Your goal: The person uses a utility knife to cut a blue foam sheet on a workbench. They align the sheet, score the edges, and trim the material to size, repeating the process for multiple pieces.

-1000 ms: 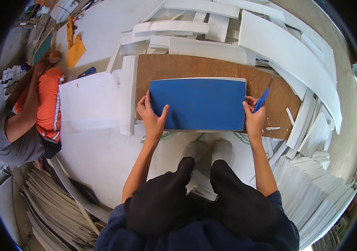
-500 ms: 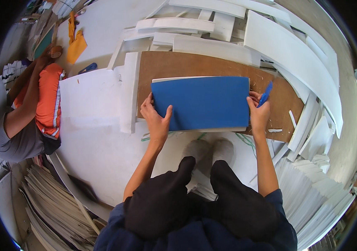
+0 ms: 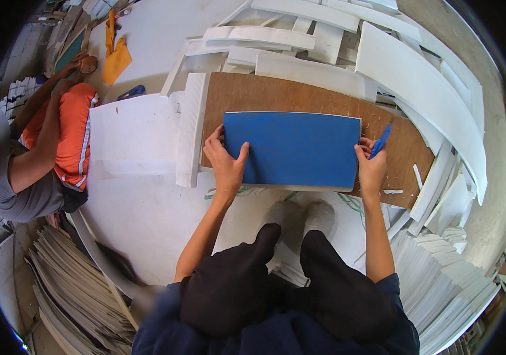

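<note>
A sheet (image 3: 293, 149) lay on a board (image 3: 300, 97), a hand at each end (left hand (image 3: 227, 164), right hand (image 3: 371, 170)); foam strips (image 3: 418, 77) lay behind, a seated co-worker (image 3: 39, 154) far left.

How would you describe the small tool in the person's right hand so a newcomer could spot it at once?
Start at the brown board lying on the white floor among pale foam strips. A blue sheet rests on it, held at both short edges. At its right edge, the right hand holds a slim blue cutter, the only small blue stick pointing up from a fist.
</note>
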`<state>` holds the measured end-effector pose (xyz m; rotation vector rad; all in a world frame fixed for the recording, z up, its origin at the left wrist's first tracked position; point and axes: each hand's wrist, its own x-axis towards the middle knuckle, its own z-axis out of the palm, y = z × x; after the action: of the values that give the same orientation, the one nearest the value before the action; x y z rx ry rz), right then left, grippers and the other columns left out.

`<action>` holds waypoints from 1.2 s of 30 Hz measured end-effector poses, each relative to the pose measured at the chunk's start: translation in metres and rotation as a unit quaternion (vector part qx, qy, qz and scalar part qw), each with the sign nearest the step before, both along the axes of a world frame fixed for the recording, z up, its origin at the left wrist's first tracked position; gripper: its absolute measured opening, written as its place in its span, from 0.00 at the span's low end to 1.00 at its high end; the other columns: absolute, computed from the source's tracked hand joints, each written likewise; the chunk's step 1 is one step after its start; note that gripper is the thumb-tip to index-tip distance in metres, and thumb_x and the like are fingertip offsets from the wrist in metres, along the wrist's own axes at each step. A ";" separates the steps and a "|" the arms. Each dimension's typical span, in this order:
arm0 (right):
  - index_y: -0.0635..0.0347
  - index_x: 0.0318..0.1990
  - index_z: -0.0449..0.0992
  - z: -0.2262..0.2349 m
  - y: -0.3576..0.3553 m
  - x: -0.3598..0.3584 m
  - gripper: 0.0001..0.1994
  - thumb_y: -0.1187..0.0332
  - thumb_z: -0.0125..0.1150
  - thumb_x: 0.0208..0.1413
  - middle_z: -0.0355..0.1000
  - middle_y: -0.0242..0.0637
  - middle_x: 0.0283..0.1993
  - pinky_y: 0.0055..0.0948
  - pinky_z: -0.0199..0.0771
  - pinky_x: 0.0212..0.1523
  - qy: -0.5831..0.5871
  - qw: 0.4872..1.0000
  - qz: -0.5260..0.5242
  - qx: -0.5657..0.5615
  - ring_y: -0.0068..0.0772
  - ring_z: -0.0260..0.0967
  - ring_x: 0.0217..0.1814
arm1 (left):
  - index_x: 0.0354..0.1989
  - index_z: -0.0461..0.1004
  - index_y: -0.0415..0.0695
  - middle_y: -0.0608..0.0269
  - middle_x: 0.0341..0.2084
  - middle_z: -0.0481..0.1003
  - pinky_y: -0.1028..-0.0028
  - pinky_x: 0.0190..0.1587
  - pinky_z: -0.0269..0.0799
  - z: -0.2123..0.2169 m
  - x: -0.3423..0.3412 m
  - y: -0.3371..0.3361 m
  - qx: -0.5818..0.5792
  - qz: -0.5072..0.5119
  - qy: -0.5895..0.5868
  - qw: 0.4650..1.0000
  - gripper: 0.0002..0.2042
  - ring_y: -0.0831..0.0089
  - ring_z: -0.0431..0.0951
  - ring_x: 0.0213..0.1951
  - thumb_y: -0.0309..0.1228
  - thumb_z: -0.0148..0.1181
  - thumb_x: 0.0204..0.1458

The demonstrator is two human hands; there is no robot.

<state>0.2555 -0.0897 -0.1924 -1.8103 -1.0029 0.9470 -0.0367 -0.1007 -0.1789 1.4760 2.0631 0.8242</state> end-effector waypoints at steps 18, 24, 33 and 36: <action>0.63 0.34 0.62 0.004 0.006 -0.007 0.14 0.74 0.64 0.45 0.72 0.38 0.33 0.24 0.70 0.31 -0.035 0.999 -0.011 -0.018 0.24 0.68 0.28 | 0.45 0.67 0.40 0.56 0.42 0.67 0.66 0.49 0.60 -0.017 0.138 0.079 0.149 -0.413 0.147 0.886 0.21 0.60 0.65 0.47 0.39 0.58 0.45; 0.63 0.35 0.62 -0.013 0.010 -0.001 0.18 0.69 0.67 0.42 0.70 0.38 0.30 0.29 0.68 0.31 -0.108 0.994 0.010 -0.031 0.29 0.67 0.27 | 0.44 0.68 0.44 0.60 0.42 0.68 0.63 0.50 0.58 -0.014 0.113 0.073 0.154 -0.382 0.143 0.900 0.17 0.64 0.65 0.49 0.38 0.57 0.46; 0.64 0.36 0.63 -0.014 0.011 0.001 0.19 0.66 0.68 0.42 0.66 0.37 0.31 0.29 0.67 0.32 -0.098 0.995 0.025 -0.024 0.29 0.65 0.29 | 0.54 0.64 0.43 0.59 0.43 0.65 0.65 0.49 0.59 0.003 -0.025 -0.009 0.051 0.076 -0.024 0.996 0.22 0.62 0.66 0.46 0.32 0.57 0.49; 0.65 0.36 0.64 -0.022 0.011 0.005 0.21 0.65 0.69 0.41 0.66 0.37 0.31 0.29 0.67 0.32 -0.127 0.992 0.021 -0.011 0.30 0.64 0.28 | 0.54 0.64 0.40 0.55 0.41 0.66 0.67 0.46 0.63 -0.012 -0.015 -0.037 0.011 0.051 -0.030 0.998 0.23 0.60 0.66 0.43 0.31 0.58 0.49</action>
<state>0.2607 -0.0785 -0.2145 -1.9686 -1.1954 0.7673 -0.0515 -0.1376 -0.1904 1.3510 2.1052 0.9219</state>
